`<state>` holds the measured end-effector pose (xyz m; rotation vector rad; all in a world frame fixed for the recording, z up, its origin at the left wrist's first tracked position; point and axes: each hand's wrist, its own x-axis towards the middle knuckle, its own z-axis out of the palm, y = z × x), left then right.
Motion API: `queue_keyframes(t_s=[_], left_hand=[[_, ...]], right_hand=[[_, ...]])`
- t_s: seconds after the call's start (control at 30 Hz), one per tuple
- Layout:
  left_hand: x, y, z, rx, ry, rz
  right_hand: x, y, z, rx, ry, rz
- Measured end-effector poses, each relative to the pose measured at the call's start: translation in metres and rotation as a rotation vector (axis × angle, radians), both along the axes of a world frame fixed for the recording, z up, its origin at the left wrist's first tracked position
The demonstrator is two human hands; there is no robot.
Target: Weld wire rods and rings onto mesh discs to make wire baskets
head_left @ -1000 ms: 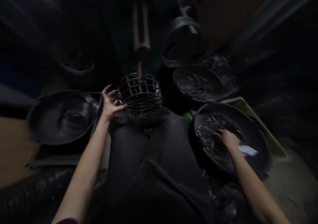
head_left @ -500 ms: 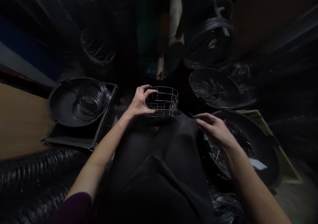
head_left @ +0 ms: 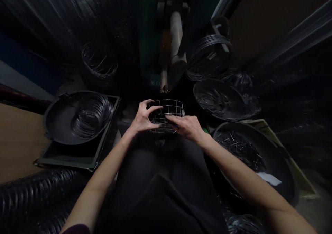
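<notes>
A round wire basket of thin metal rings and short uprights is held over my dark-clothed lap. My left hand grips its left side, fingers curled over the upper rings and thumb lower down. At the basket's near right side is my right hand, fingers close together and reaching across the wires. Whatever lies between those fingertips is too small and dark to make out. Just beyond the basket is a machine with a pale cylindrical arm and a thinner rod end.
On the left, a black basin with a wire coil rests on a green crate. To the right, one black basin holds short wire pieces; another basin sits behind. Black ribbed rolls lie lower left.
My right hand has moved left from beside the right basin to the basket. The basket stays in my left hand, and the whole view has shifted slightly.
</notes>
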<state>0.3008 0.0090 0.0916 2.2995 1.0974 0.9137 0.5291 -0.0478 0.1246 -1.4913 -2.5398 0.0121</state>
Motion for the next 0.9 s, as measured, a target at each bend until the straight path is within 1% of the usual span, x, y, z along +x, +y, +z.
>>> queue_keyframes(t_s=[0.1,0.27,0.37,0.5,0.67,0.8,0.9], left_hand=[[0.004,0.009,-0.001,-0.022,-0.039,0.014],[0.010,0.024,0.004,0.015,-0.073,0.023],[0.010,0.030,0.007,0.007,-0.078,0.022],[0.009,0.039,0.011,-0.010,-0.085,0.014],[0.010,0.050,0.015,-0.018,-0.081,0.017],[0.010,0.055,0.014,-0.023,-0.102,0.002],[0.010,0.057,0.013,-0.026,-0.125,0.011]], right_hand=[[0.002,0.011,0.005,0.058,-0.020,0.018],[0.005,0.026,0.016,0.140,-0.093,0.004],[0.004,0.032,0.020,0.148,-0.113,0.006],[0.004,0.040,0.021,0.162,-0.084,0.009],[0.003,0.052,0.024,0.141,-0.073,-0.021],[0.003,0.047,0.024,0.125,0.000,-0.066],[0.005,0.038,0.018,0.144,0.105,-0.145]])
